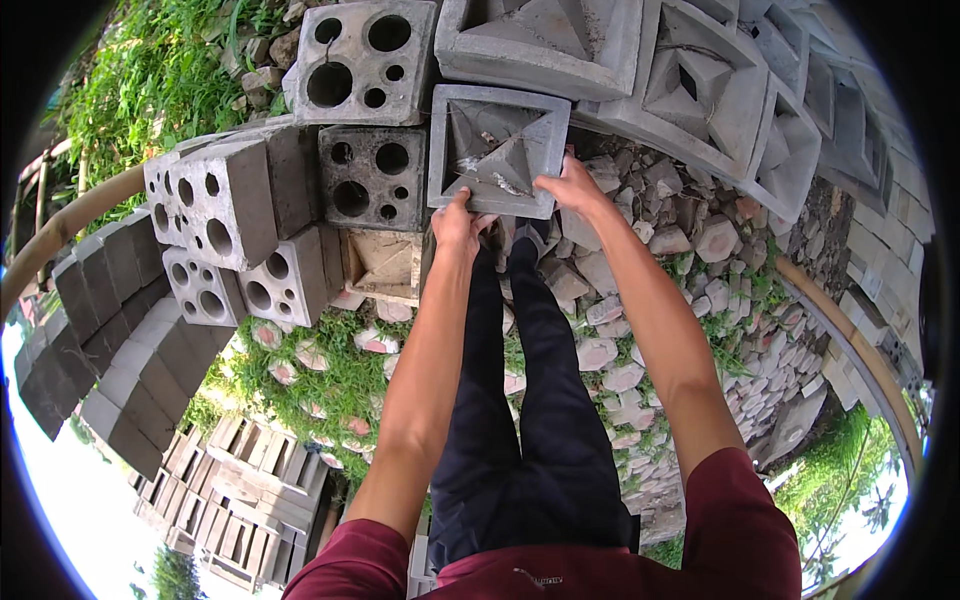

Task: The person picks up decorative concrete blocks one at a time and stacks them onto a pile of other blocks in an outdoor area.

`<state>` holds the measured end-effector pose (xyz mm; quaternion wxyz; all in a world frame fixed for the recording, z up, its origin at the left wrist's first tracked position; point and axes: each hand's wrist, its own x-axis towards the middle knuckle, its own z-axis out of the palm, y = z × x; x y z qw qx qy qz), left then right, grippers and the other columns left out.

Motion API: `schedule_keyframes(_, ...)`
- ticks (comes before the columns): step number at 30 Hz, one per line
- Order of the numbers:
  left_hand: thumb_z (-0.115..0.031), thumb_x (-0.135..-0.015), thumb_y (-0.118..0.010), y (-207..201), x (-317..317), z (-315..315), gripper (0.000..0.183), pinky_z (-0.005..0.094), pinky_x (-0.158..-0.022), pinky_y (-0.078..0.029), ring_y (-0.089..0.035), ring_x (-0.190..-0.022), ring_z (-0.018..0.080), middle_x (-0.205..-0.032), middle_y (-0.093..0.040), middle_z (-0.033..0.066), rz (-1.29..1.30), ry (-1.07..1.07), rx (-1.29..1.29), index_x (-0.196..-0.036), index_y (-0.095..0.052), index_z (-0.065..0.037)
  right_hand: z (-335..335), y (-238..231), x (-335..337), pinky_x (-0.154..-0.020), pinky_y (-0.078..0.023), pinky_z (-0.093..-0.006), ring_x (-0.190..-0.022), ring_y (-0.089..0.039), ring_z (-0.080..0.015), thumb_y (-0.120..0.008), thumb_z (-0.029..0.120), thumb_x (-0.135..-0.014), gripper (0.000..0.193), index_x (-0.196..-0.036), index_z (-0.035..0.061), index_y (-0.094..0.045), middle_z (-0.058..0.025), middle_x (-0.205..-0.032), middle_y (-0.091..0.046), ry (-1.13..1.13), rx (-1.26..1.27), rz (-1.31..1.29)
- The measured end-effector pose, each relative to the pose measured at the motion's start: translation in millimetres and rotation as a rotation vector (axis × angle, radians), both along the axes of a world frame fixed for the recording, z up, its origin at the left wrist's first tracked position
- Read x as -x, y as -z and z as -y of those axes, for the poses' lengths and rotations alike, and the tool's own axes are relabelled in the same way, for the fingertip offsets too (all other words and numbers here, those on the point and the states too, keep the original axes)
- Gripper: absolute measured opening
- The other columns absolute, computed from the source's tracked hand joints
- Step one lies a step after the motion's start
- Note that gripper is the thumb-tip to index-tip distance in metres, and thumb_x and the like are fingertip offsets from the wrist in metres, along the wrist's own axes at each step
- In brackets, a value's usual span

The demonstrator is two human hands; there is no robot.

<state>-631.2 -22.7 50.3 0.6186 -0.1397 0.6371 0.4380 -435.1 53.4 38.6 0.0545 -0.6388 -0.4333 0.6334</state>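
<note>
Both my arms reach forward to a square grey concrete block [545, 150] with a recessed, faceted face and bits of dry debris in it. My left hand [457, 225] grips its near left corner, thumb on the rim and fingers underneath. At the right side of the same block, my right hand [575, 188] is closed round the edge, its thumb on top. The block's left side is close against a dark concrete block with round holes [372, 178]. Whether its far side rests on anything is hidden. My feet stand just below the block.
Larger patterned concrete blocks [700, 90] are stacked beyond and to the right. More holed blocks [230, 195] stand at left, near a tan faceted block [385, 262]. Broken stones [590, 275] and grass-grown pavers [310, 355] cover the ground. Wooden pallets [245, 490] lie at lower left.
</note>
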Motion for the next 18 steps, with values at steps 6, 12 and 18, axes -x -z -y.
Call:
schedule_keyframes(6,-0.014,-0.094,-0.051,-0.9,8.2,-9.4,0.032,0.0467,-0.075,-0.061,-0.064,-0.093,0.0317,-0.109,-0.059,0.0216,-0.024,0.066,0.036,-0.112,-0.05,0.012,7.3,0.5,12.0,-0.078,-0.05,-0.0352,-0.088,-0.064,-0.0222,-0.068,0.013,-0.074,0.041,-0.11,-0.0035,-0.057,-0.0141,-0.101,-0.066,0.15,-0.024,-0.052)
schedule_keyframes(12,-0.017,-0.094,-0.052,-4.0,15.2,-8.3,0.037,0.0454,-0.079,-0.059,-0.061,-0.099,0.0307,-0.115,-0.055,0.0193,0.043,0.135,-0.006,-0.118,-0.046,0.012,10.2,11.8,12.5,-0.082,-0.049,-0.035,-0.095,-0.064,-0.0239,-0.069,0.014,-0.075,0.041,-0.111,-0.0024,-0.058,-0.0157,-0.104,-0.066,0.22,-0.05,-0.07)
schedule_keyframes(18,-0.027,-0.095,-0.054,-17.6,27.3,9.3,0.048,0.0441,-0.089,-0.053,-0.056,-0.113,0.0326,-0.127,-0.05,0.0191,0.021,0.298,-0.035,-0.126,-0.042,0.008,24.2,3.5,40.2,-0.091,-0.046,-0.0418,-0.106,-0.06,-0.0375,-0.07,0.027,-0.079,0.056,-0.12,-0.0051,-0.05,-0.0257,-0.112,-0.062,0.143,-0.282,0.331)
